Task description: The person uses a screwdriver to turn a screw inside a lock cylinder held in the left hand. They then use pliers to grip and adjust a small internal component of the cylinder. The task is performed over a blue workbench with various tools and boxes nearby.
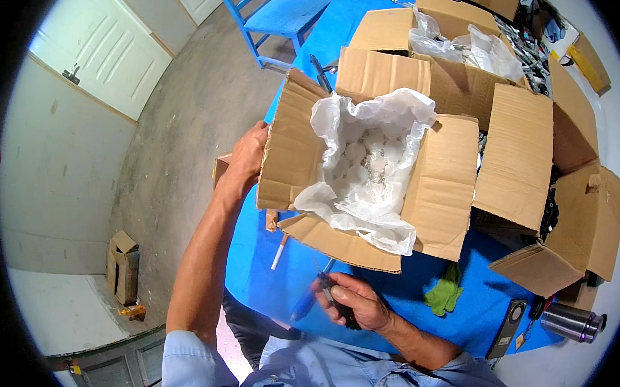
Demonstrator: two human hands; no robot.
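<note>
An open cardboard box (440, 189) stands before me, its flaps folded outward and a white plastic liner (330, 198) spilling over the edges. Small whitish and metallic pieces (373, 162) lie inside the liner; they are too small to name. My left hand (248, 153) is at the box's left flap, its fingers mostly hidden. Below the front flap, my right hand (357, 303) is closed around a small black tool with a thin tip (325, 283), its exact kind unclear. A white stick with a brown end (278, 253) lies between my hands.
More cardboard boxes (512, 154) crowd the right and back of the blue table (251, 267). A green cloth or glove (445, 291), a dark flat device (508, 329) and a metal flask (573, 322) are at my right. A blue chair (286, 16) stands beyond the table.
</note>
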